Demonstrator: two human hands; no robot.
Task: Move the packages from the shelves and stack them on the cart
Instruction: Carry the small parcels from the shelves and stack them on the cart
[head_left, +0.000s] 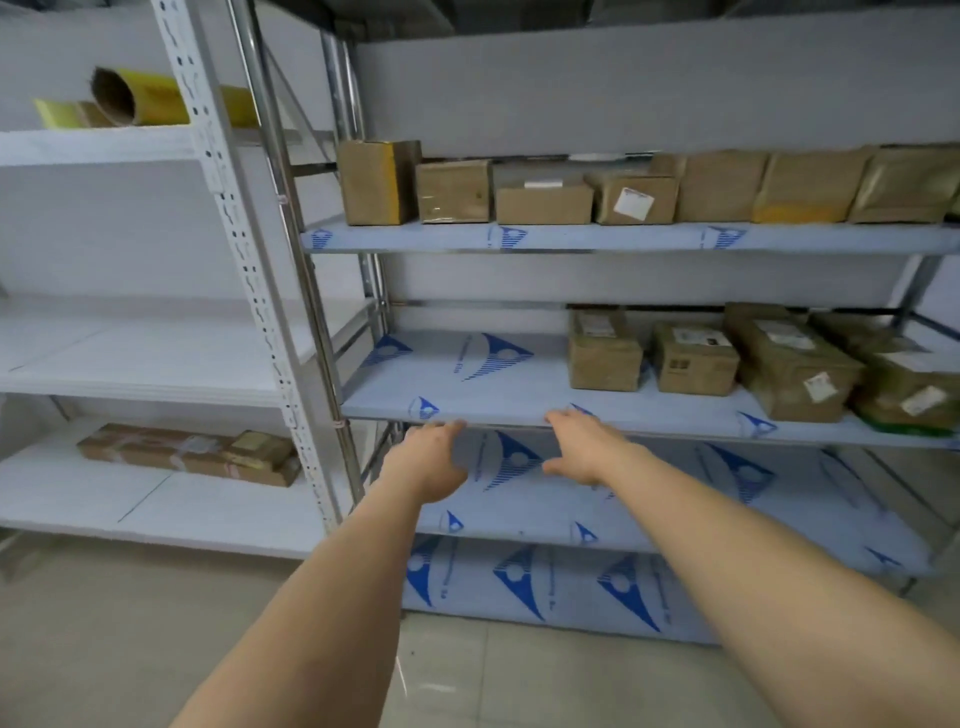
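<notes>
Several brown cardboard packages (544, 202) line the upper shelf (597, 238) of the metal rack. More taped packages (605, 358) sit on the right half of the middle shelf (467, 384). Both my arms reach forward. My left hand (428, 457) and my right hand (584, 449) are empty, fingers straight, just below the middle shelf's front edge, left of its packages. No cart is in view.
A white rack on the left holds a long flat taped box (187, 453) on its low shelf and a yellow roll (140, 98) up top. Metal uprights (306, 291) separate the racks. The lower shelves (675, 499) have blue-printed film. Tiled floor lies below.
</notes>
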